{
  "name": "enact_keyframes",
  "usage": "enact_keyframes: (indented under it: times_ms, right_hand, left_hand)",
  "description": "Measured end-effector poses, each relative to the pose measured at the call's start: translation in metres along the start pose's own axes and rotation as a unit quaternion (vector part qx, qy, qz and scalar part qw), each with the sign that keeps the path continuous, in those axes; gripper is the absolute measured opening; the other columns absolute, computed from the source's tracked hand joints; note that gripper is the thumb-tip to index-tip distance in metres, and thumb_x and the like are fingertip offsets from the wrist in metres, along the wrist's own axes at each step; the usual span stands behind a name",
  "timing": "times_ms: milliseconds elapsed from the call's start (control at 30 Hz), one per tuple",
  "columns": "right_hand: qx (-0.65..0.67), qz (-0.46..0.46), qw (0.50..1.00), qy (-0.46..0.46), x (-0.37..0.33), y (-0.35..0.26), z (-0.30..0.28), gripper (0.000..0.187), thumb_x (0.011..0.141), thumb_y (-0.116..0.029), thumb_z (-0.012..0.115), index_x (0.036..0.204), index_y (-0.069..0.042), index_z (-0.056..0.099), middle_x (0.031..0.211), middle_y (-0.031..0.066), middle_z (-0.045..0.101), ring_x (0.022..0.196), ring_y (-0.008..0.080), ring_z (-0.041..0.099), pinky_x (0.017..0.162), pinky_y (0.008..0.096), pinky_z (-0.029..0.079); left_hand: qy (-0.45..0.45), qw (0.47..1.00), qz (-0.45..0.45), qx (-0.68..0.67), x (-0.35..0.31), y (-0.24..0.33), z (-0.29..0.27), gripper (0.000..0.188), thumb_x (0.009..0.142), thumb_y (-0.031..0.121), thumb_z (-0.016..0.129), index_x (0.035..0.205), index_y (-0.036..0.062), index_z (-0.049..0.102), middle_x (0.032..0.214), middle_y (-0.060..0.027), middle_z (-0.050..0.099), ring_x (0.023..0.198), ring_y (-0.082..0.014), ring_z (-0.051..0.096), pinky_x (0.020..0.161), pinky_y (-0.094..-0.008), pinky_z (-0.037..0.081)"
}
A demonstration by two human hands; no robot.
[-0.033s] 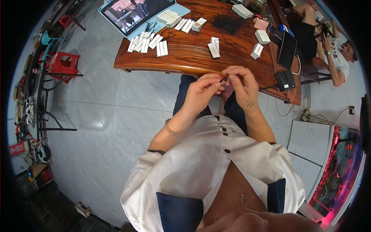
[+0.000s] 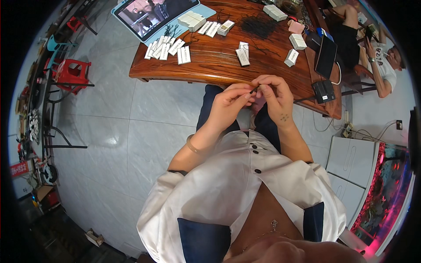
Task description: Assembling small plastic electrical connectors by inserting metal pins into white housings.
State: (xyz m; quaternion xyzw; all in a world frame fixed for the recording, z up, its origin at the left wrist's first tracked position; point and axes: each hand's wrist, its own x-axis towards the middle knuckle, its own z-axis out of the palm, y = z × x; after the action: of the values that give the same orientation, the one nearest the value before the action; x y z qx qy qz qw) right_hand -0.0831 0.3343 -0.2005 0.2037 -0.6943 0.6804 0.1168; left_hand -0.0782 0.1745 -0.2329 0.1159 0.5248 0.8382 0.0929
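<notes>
Bright, even daylight, sharp centre, soft shadows, fisheye bending and dark rim.

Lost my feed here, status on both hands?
Left hand and right hand pinching a small dark thin piece together. Held above lap, short of wooden table. Nothing in the way.

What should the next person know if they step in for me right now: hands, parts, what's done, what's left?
Left hand: raised over the lap, fingertips pinching a small dark piece.
Right hand: pinching the same piece from the other side; fingertips of both hands meet.
On the wooden table: small white boxes in a loose row beside the tablet, a few more to the right, and a pile of thin dark pieces.
Done: cannot tell how many boxes are filled.
Left: the piece in hand is not yet set down.
</notes>
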Motion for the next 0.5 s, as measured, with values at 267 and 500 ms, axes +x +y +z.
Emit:
enact_keyframes:
  times_ms: [267, 500]
  right_hand:
    - [0.113, 0.044, 0.993, 0.013, -0.0036, 0.0003, 0.0002, 0.011, 0.095, -0.004, 0.050, 0.105, 0.001, 0.053, 0.103, 0.0130, 0.062, 0.075, 0.0085, 0.054, 0.070, 0.0228, 0.048]
    - [0.106, 0.052, 0.993, -0.010, -0.0054, 0.0016, -0.0008, 0.010, 0.096, -0.004, 0.050, 0.104, 0.000, 0.053, 0.101, 0.0122, 0.062, 0.074, 0.0075, 0.053, 0.067, 0.0206, 0.047]
  left_hand:
    - [-0.024, 1.000, 0.017, 0.010, -0.0003, -0.0048, -0.0041, 0.015, 0.092, -0.002, 0.054, 0.103, -0.0071, 0.063, 0.115, -0.0132, 0.057, 0.093, -0.0193, 0.063, 0.080, -0.0291, 0.054]
    - [-0.034, 0.997, 0.036, 0.059, 0.0000, -0.0029, -0.0068, 0.017, 0.088, -0.004, 0.059, 0.105, -0.0052, 0.063, 0.117, -0.0128, 0.057, 0.094, -0.0183, 0.062, 0.078, -0.0277, 0.054]
